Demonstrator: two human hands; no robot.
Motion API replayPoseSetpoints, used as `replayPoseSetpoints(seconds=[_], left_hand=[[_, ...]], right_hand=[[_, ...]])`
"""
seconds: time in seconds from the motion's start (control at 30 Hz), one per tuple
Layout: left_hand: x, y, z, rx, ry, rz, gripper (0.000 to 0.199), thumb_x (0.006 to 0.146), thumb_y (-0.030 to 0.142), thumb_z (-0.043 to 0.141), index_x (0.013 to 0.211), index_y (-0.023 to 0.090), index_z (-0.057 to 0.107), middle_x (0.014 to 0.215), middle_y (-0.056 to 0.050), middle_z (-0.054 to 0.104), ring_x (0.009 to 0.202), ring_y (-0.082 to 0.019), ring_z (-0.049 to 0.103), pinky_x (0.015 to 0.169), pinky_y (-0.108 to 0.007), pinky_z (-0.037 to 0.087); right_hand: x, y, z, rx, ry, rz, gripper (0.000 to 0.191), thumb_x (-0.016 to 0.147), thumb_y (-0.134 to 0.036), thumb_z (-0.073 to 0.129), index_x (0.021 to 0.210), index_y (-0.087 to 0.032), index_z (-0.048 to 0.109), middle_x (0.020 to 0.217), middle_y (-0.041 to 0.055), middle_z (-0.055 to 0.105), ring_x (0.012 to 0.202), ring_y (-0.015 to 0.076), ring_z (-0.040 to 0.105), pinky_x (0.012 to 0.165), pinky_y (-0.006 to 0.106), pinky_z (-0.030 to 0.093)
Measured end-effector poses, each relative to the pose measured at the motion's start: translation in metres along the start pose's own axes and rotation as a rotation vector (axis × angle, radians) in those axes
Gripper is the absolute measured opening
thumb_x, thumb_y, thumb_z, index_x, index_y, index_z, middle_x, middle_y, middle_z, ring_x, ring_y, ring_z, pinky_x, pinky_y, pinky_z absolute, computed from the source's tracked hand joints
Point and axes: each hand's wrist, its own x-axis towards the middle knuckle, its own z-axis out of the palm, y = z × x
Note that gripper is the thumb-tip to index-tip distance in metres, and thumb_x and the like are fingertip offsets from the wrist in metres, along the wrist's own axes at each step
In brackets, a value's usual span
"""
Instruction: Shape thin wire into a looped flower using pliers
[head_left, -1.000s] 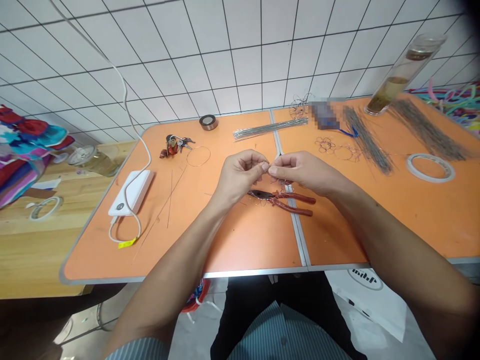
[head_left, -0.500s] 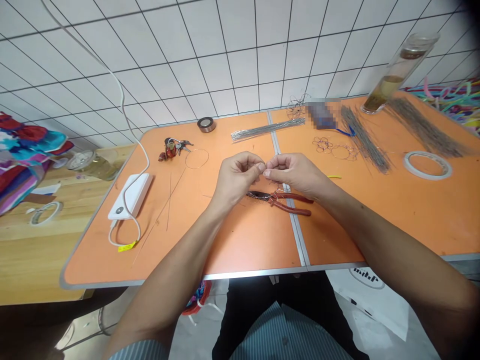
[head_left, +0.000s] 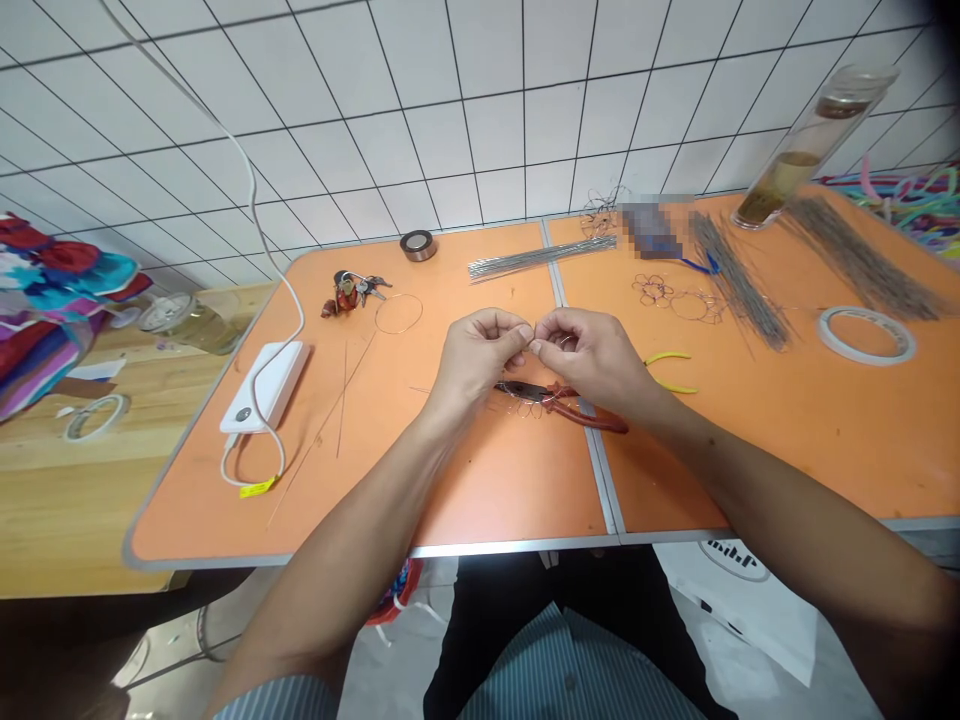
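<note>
My left hand (head_left: 476, 358) and my right hand (head_left: 589, 355) meet above the orange table (head_left: 480, 490), their fingertips pinching a fine wire, which is barely visible. Just below both hands lie red-handled pliers (head_left: 559, 403), their dark jaws pointing left. A small tangled wire piece (head_left: 529, 408) rests by the jaws. To the right of my right hand, partly hidden by it, lies a tool with yellow handles (head_left: 667, 370).
Several bundles of straight wire rods (head_left: 739, 282) and wire flower shapes (head_left: 679, 303) lie at the right. A wire ring (head_left: 398, 314), keys (head_left: 349, 292), a white power bank (head_left: 264, 387) and a tape roll (head_left: 866, 335) also lie on the table.
My right hand has shifted slightly down and toward me, uncovering the yellow handles. My hands still pinch together at the fingertips above the pliers.
</note>
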Motion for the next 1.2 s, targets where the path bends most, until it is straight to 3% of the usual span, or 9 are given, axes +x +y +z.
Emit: replayPoseSetpoints(seconds=[0.23, 0.57, 0.93, 1.2], left_hand=[[-0.001, 0.008, -0.001, -0.043, -0.024, -0.069, 0.021, 0.072, 0.030, 0.088, 0.075, 0.016, 0.073, 0.066, 0.000, 0.067, 0.055, -0.009, 0.061, 0.053, -0.021, 0.050], [-0.004, 0.010, 0.002, -0.066, 0.006, -0.069, 0.018, 0.076, 0.027, 0.082, 0.075, 0.016, 0.068, 0.074, -0.001, 0.069, 0.058, -0.009, 0.062, 0.051, -0.020, 0.055], [-0.006, 0.010, 0.008, -0.027, 0.025, -0.061, 0.013, 0.080, 0.021, 0.076, 0.073, 0.016, 0.066, 0.068, 0.001, 0.063, 0.055, -0.009, 0.059, 0.049, -0.021, 0.056], [-0.008, 0.009, 0.009, -0.014, 0.035, -0.085, 0.015, 0.082, 0.020, 0.075, 0.072, 0.016, 0.065, 0.066, 0.001, 0.063, 0.053, -0.009, 0.060, 0.049, -0.022, 0.057]], right_hand=[[0.002, -0.002, -0.003, 0.025, -0.028, 0.087, 0.014, 0.092, -0.035, 0.071, 0.089, -0.022, 0.073, 0.081, 0.0018, 0.070, 0.064, 0.0152, 0.056, 0.055, 0.030, 0.047], [0.007, 0.004, -0.005, -0.071, -0.012, 0.024, 0.015, 0.089, -0.032, 0.071, 0.091, -0.019, 0.078, 0.084, 0.0029, 0.078, 0.074, 0.0175, 0.066, 0.067, 0.030, 0.048], [0.000, -0.003, 0.001, -0.022, 0.030, 0.057, 0.011, 0.087, -0.025, 0.067, 0.087, -0.019, 0.076, 0.077, 0.0017, 0.073, 0.067, 0.0162, 0.062, 0.057, 0.028, 0.047], [0.000, 0.002, 0.002, -0.124, 0.039, -0.038, 0.011, 0.088, -0.022, 0.063, 0.083, -0.019, 0.073, 0.075, -0.0001, 0.070, 0.070, 0.0155, 0.059, 0.065, 0.029, 0.042]])
